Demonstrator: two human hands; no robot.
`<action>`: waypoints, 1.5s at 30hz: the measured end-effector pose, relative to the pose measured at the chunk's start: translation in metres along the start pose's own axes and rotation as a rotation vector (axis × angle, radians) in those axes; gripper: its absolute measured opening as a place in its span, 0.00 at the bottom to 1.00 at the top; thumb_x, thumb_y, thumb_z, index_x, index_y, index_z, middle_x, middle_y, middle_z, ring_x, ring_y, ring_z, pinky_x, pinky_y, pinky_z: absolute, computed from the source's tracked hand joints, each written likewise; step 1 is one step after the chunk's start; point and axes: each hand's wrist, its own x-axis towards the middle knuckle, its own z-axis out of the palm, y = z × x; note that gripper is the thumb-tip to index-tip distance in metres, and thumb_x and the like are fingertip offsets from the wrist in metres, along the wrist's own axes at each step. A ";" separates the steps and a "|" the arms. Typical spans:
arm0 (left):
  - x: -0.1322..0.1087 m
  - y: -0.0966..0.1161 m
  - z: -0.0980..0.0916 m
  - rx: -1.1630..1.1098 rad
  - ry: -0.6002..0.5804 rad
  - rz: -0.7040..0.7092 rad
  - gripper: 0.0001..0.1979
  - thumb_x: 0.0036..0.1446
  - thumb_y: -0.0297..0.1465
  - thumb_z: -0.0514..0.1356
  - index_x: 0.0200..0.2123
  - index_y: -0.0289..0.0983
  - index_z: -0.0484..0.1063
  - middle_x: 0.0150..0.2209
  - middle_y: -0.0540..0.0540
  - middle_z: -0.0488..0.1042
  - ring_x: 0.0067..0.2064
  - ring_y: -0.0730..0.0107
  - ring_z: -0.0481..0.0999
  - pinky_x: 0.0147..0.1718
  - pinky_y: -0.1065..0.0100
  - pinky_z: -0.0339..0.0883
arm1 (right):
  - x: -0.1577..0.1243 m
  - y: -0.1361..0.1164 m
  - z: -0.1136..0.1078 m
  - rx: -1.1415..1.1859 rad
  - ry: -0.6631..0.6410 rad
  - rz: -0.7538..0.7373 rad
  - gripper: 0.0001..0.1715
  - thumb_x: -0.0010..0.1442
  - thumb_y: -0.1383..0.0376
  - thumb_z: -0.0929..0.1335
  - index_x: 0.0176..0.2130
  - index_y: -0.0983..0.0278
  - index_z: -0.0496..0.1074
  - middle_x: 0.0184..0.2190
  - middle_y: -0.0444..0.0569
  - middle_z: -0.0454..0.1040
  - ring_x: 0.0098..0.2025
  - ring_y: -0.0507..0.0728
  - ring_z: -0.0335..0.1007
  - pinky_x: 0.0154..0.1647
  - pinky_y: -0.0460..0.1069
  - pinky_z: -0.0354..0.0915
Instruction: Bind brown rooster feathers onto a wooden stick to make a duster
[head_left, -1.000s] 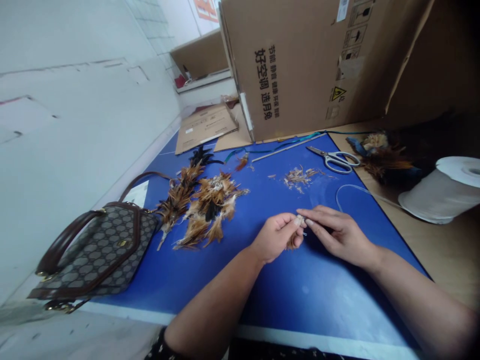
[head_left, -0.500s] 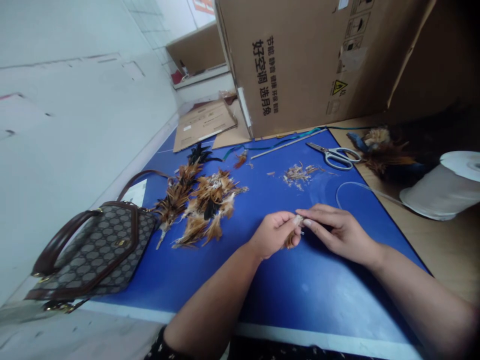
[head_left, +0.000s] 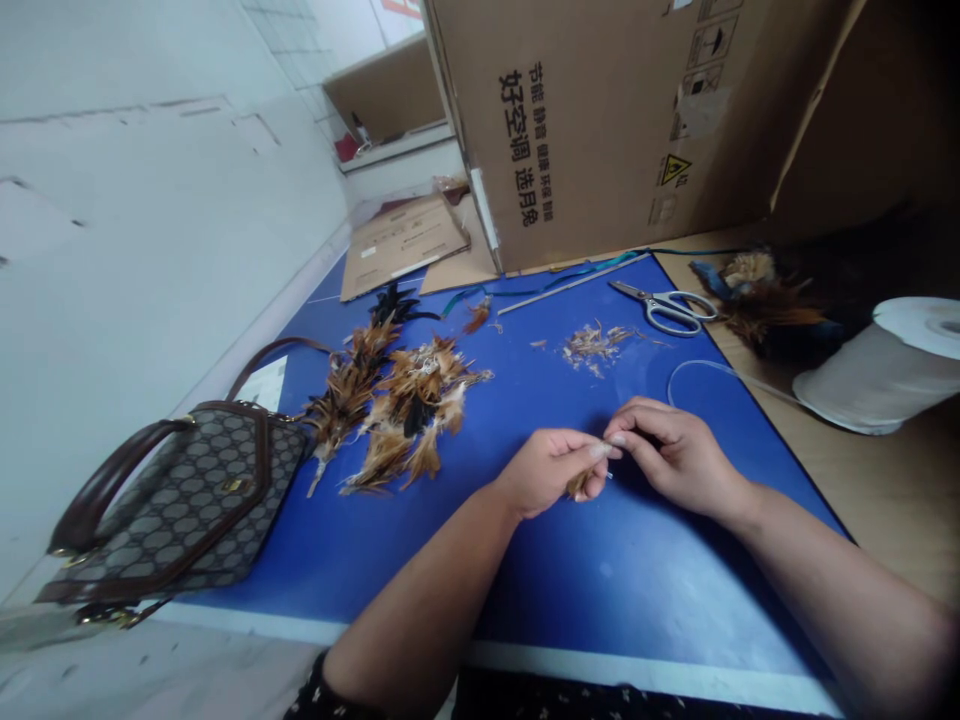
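Observation:
My left hand [head_left: 559, 465] is closed on a small brown feather bundle [head_left: 577, 485], most of it hidden by the fingers. Thumb and forefinger of my right hand [head_left: 675, 455] pinch at the bundle's end, touching my left fingertips. A short pale tip sticks out below them. Left of my hands lie a loose pile of brown and black feathers [head_left: 416, 400] and a long feather strand [head_left: 349, 375]. Beyond my hands is a scatter of feather scraps [head_left: 596, 345], with open-bladed scissors [head_left: 667, 305] to its right.
A patterned handbag [head_left: 202, 490] stands at the left of the blue tabletop [head_left: 420, 560]. A large cardboard box [head_left: 600, 130] closes off the back. At right are a spool [head_left: 877, 370] with clear cord and dark feathers [head_left: 772, 300]. Flat cardboard [head_left: 401, 245] lies at the back left.
My right fingers have curled into a tighter pinch against my left fingertips, covering more of the bundle's pale end. The view has shifted slightly; the other things lie as before.

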 end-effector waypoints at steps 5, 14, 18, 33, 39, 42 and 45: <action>-0.001 0.002 0.000 0.123 0.058 -0.024 0.21 0.60 0.45 0.64 0.39 0.30 0.77 0.22 0.50 0.71 0.21 0.79 0.66 0.24 0.72 0.59 | 0.000 0.001 0.001 -0.007 -0.011 0.002 0.12 0.69 0.63 0.66 0.34 0.61 0.76 0.30 0.49 0.77 0.33 0.56 0.73 0.38 0.52 0.69; 0.001 0.000 -0.001 0.095 0.081 -0.020 0.20 0.58 0.45 0.65 0.36 0.31 0.75 0.26 0.48 0.73 0.21 0.79 0.68 0.18 0.75 0.53 | -0.001 0.006 -0.016 0.114 -0.136 0.232 0.16 0.68 0.55 0.68 0.40 0.64 0.78 0.35 0.50 0.81 0.35 0.56 0.75 0.39 0.49 0.71; 0.000 0.002 0.001 -0.007 0.078 0.038 0.20 0.59 0.45 0.65 0.38 0.31 0.74 0.27 0.49 0.71 0.21 0.80 0.67 0.17 0.75 0.50 | -0.002 0.010 -0.011 0.068 -0.162 0.220 0.18 0.69 0.55 0.66 0.34 0.65 0.76 0.29 0.48 0.77 0.31 0.54 0.71 0.35 0.48 0.68; -0.007 0.001 0.004 1.113 -0.106 0.491 0.13 0.66 0.26 0.51 0.38 0.39 0.77 0.39 0.41 0.77 0.42 0.60 0.76 0.46 0.62 0.69 | -0.004 -0.002 -0.013 -0.309 -0.331 -0.079 0.13 0.68 0.68 0.63 0.31 0.61 0.68 0.27 0.46 0.71 0.28 0.53 0.65 0.31 0.48 0.60; -0.007 0.008 0.011 0.664 0.271 0.426 0.15 0.70 0.36 0.51 0.40 0.37 0.76 0.30 0.45 0.74 0.33 0.67 0.72 0.39 0.66 0.68 | -0.004 0.002 -0.004 -0.072 -0.153 0.093 0.15 0.72 0.61 0.62 0.33 0.61 0.69 0.24 0.43 0.68 0.27 0.52 0.63 0.31 0.46 0.62; -0.004 0.003 0.014 0.598 0.437 0.422 0.14 0.68 0.38 0.55 0.39 0.38 0.77 0.31 0.46 0.74 0.33 0.68 0.70 0.37 0.68 0.66 | -0.007 -0.007 0.008 -0.092 -0.075 0.049 0.15 0.72 0.61 0.63 0.32 0.61 0.67 0.22 0.42 0.63 0.25 0.51 0.59 0.28 0.47 0.61; -0.002 -0.002 0.019 0.582 0.496 0.451 0.13 0.67 0.37 0.55 0.37 0.37 0.77 0.33 0.45 0.75 0.34 0.68 0.70 0.39 0.68 0.66 | -0.011 -0.015 0.020 -0.096 -0.003 0.025 0.15 0.71 0.62 0.63 0.30 0.60 0.64 0.21 0.41 0.60 0.22 0.51 0.56 0.25 0.48 0.58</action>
